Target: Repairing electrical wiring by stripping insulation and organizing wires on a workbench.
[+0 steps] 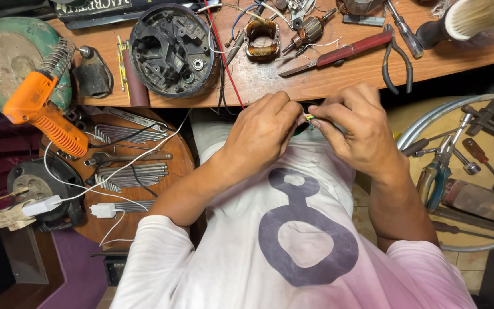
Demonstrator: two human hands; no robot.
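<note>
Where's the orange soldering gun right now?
In the head view, the orange soldering gun sits far to the person's left, past the left hand, resting over the round wooden stool beside the hex keys.

— Upper frame: what is the bench [315, 80] made of?
— Bare wood, matt and scuffed, under a black plastic motor housing [172, 48] and a copper-wound stator [262, 40].
— Left of frame?
— A glossy orange plastic soldering gun [44, 111]; dull steel hex keys [127, 174].
</note>
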